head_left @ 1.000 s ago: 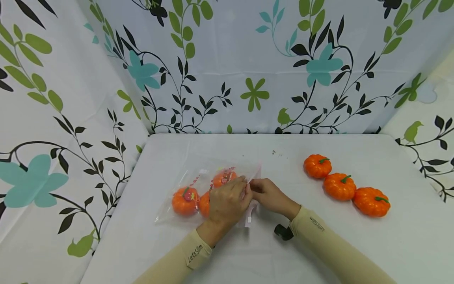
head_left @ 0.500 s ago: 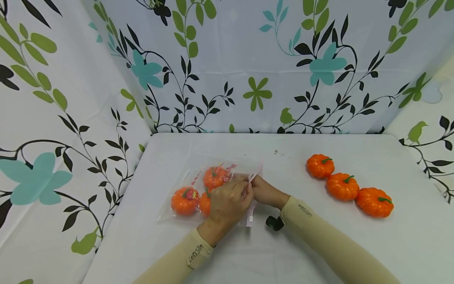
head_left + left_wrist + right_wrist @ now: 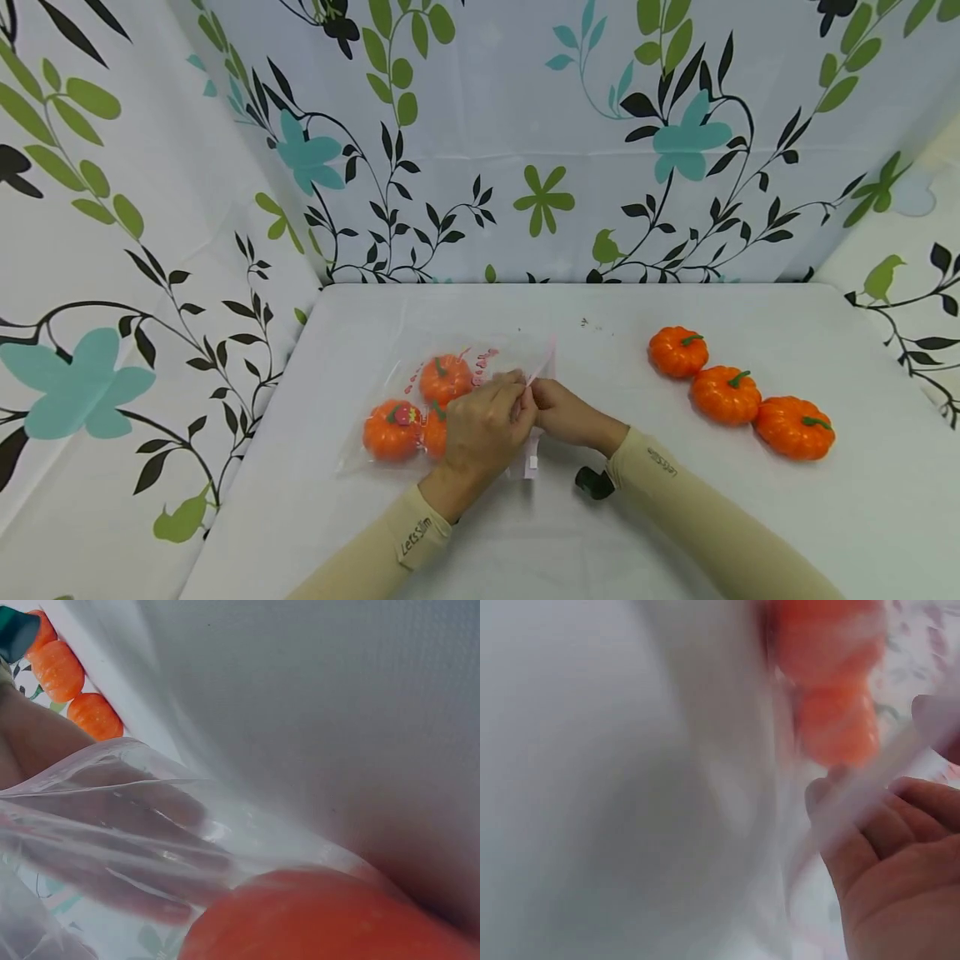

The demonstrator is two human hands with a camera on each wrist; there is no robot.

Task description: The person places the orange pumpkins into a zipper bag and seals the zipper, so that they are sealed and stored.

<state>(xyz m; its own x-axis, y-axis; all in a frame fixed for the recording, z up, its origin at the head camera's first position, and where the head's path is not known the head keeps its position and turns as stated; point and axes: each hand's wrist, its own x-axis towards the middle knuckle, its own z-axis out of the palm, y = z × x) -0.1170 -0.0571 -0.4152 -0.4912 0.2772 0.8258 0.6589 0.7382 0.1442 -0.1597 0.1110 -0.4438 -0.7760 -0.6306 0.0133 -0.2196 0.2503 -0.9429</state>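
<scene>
A clear zip bag with red printing lies on the table, holding three small orange pumpkins with green stems. My left hand pinches the bag's mouth edge near its pink strip and partly covers one pumpkin. At the opening is my right hand; its fingertips pass behind the bag's edge. Through the plastic in the left wrist view, the right hand's fingers show extended beside a close pumpkin. In the right wrist view the right hand has its fingers loosely extended, nothing gripped.
Three more orange pumpkins stand in a diagonal row on the right of the white table. A dark wrist camera hangs under the right wrist. A leaf-patterned curtain rises behind the table.
The right hand reached deeper into the bag half a second ago, then drew back a little to the right. The upper pumpkin inside has shifted left. The left hand keeps its hold.
</scene>
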